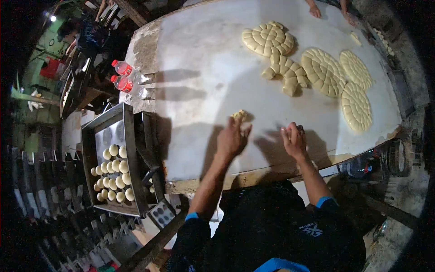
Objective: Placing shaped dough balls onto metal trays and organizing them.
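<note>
My left hand (231, 140) is over the pale worktop (190, 43), fingers bent and apart, at the near edge of a small, crumbly yellow dough piece (241, 113); whether it touches it I cannot tell. My right hand (293, 141) is to its right, fingers loosely bent and apart, with nothing visible in them. Beyond them lie a scored dough round (267, 40), a broken strip of cut dough (283, 72) and further scored dough slabs (322, 68) at the right. A metal tray (129, 149) at the left holds rows of several dough balls (120, 181).
Two red-labelled plastic bottles (123, 84) stand on the worktop's left edge. A co-worker's hands (315, 10) rest at the far edge; another person (88, 38) is at the upper left. Dark racks (45, 190) fill the lower left, and a small dimpled metal pan (161, 213) sits below the tray.
</note>
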### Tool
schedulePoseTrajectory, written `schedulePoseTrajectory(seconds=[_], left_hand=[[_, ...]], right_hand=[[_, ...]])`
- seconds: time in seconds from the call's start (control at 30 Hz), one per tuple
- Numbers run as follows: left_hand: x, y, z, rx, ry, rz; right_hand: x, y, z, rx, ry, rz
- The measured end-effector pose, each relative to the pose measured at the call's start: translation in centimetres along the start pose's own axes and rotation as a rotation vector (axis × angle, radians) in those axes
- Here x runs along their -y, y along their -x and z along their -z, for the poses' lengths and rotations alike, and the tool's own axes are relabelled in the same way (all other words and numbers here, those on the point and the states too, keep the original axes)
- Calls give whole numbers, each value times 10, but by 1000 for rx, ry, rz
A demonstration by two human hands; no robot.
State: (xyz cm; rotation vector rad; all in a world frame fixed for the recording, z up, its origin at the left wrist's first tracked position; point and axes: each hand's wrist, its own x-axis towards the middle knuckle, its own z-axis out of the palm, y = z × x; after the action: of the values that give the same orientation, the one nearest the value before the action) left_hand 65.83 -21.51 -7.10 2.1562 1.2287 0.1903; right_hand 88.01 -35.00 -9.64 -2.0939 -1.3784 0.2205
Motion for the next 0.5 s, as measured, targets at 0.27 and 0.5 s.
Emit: schedulePoseTrajectory(seconds=[0.27,0.5], left_hand=[[35,64,-11,60,-731,-132],[133,32,0,-505,-13,-3]], right_hand=[[-64,29,56,85,-97,338],[-75,-43,39,-59,29,326]])
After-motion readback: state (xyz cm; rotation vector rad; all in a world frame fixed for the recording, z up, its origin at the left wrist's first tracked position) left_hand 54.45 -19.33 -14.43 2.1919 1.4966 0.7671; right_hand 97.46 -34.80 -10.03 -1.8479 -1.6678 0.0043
